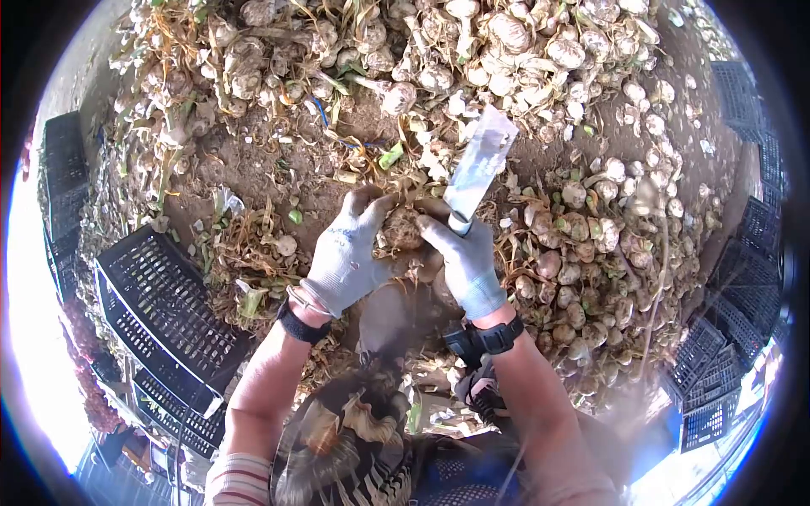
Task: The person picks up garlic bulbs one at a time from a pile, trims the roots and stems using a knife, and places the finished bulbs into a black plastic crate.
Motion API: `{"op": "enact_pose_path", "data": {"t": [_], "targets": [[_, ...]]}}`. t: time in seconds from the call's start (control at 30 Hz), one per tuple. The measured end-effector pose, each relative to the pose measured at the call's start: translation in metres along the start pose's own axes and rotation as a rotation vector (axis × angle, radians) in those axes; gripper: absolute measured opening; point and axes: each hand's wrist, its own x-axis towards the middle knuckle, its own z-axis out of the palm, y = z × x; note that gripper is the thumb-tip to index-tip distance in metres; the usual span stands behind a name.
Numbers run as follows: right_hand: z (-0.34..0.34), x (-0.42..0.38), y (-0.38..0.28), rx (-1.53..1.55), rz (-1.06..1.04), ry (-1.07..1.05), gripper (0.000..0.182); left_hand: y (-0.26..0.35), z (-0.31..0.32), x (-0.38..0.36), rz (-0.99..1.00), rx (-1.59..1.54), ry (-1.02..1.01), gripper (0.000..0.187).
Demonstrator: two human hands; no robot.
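Note:
A garlic bulb (402,229) with brown, dry skin and its root side showing sits between my two gloved hands. My left hand (344,257), in a white-grey glove with darkened fingertips, is closed around the bulb's left side. My right hand (466,263), gloved the same way, grips a wide-bladed knife (483,164), whose flat, shiny blade points up and away. The right thumb and fingertips also reach the bulb's right side. The knife's handle is mostly hidden in the right hand.
A large heap of garlic with dry stalks (506,51) lies ahead. Trimmed bulbs (569,278) are piled at the right, and cut stalks (253,253) at the left. Black plastic crates (169,295) stand at the left, more crates (738,287) at the far right.

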Motion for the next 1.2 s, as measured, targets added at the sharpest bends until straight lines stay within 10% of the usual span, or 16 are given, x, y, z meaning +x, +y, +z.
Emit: {"op": "enact_pose_path", "data": {"t": [0.17,0.27,0.33,1.07,1.2], "targets": [[0.001,-0.004,0.001,-0.071,-0.122,-0.017,0.022,-0.011,0.019,-0.015,-0.28,-1.005,-0.073,0.066],[-0.006,-0.027,-0.022,-0.889,-0.403,0.026,0.013,-0.025,0.022,-0.033,-0.407,-1.148,-0.125,0.054],[-0.01,-0.036,-0.021,-1.283,-0.773,-0.024,0.01,-0.061,0.058,-0.058,-0.361,-1.361,0.006,0.092],[-0.006,-0.046,-0.01,-1.342,-0.689,-0.119,0.011,-0.031,0.014,-0.055,-0.333,-1.161,-0.035,0.089],[-0.048,-0.013,0.01,-1.374,-0.036,0.149,0.021,0.009,-0.021,-0.039,-0.172,-1.033,-0.219,0.054]]}}
